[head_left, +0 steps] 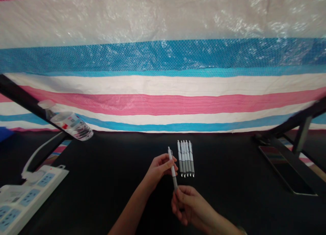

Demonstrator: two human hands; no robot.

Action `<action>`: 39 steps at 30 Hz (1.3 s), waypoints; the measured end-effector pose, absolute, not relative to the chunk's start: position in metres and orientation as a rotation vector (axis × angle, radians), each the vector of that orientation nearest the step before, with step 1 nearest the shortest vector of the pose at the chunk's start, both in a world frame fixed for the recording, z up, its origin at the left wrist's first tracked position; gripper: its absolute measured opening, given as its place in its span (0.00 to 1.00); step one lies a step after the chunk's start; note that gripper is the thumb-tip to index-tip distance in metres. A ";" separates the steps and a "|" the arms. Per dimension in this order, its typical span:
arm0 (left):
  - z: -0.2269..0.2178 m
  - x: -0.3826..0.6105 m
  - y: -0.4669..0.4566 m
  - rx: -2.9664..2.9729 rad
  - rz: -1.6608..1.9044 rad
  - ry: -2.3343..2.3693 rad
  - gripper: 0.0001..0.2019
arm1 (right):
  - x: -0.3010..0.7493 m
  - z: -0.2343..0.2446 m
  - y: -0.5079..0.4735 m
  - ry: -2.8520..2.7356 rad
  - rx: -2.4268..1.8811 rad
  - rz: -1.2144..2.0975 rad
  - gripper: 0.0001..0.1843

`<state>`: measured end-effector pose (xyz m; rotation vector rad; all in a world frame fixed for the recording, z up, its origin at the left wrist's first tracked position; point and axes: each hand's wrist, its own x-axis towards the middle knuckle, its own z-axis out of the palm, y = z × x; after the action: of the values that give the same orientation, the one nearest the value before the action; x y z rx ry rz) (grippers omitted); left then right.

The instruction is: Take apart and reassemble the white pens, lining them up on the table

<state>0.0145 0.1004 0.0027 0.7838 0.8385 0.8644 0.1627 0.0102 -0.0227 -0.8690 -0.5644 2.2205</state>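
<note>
Both my hands hold one white and grey pen (172,167) upright over a black table (229,194). My left hand (159,168) pinches its white upper half. My right hand (187,204) is closed round its grey lower end. Just to the right of the held pen, several matching pens (185,158) lie side by side in a neat row on the table, tips toward me.
A white power strip (22,197) with its cable lies at the left front. A clear water bottle (68,123) lies tilted at the back left. A phone (286,170) lies at the right beside black stand legs. A striped plastic sheet (163,75) hangs behind.
</note>
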 end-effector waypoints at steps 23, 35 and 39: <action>0.010 0.017 0.100 0.921 0.997 0.908 0.39 | 0.171 -0.009 0.016 -0.521 -0.836 2.351 0.21; 0.006 0.014 0.102 0.830 1.189 0.896 0.40 | 0.166 -0.001 0.010 -0.924 -0.980 2.367 0.09; 0.003 0.014 0.103 0.840 1.211 0.888 0.35 | 0.166 0.000 0.009 -1.022 -0.999 2.350 0.09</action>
<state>0.0145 0.1028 0.0027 0.8402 0.8882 1.2111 0.1662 0.0089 0.0005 -0.9994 -1.0220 2.3496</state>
